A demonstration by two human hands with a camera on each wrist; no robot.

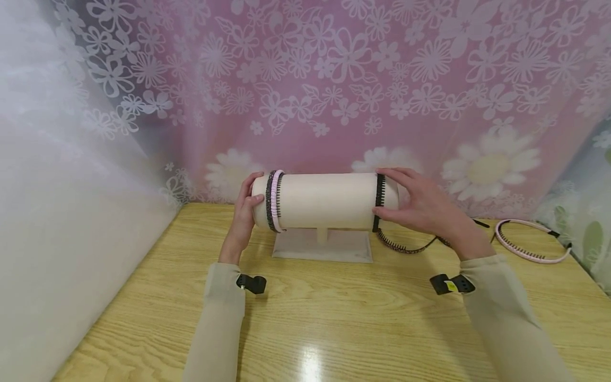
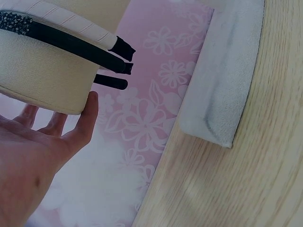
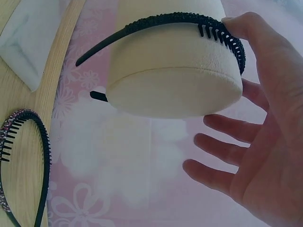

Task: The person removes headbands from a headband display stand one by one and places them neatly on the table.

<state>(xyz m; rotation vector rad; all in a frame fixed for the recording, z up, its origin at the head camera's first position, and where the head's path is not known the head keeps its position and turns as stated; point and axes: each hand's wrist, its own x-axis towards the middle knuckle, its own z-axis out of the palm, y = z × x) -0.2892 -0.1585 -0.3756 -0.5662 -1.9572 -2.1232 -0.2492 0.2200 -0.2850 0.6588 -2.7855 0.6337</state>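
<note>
A cream headband display stand (image 1: 329,200) has a padded horizontal roll on a flat base. My left hand (image 1: 244,217) holds the roll's left end, thumb in front and fingers around the end. Close beside it, a black sparkly headband (image 1: 270,201) and a pale pink headband (image 1: 277,201) sit around the roll, their tips showing below in the left wrist view. Near the right end, my right hand (image 1: 425,204) pinches a black toothed headband (image 1: 379,201) between thumb and index finger. The right wrist view shows this headband (image 3: 161,20) over the roll, with the other fingers spread apart from it.
On the wooden table (image 1: 305,307), a sparkly toothed headband (image 1: 403,249) lies behind the right wrist. A pink headband (image 1: 530,258) lies farther right. The floral curtain (image 1: 334,95) hangs behind the table, and white fabric (image 1: 71,212) borders its left side.
</note>
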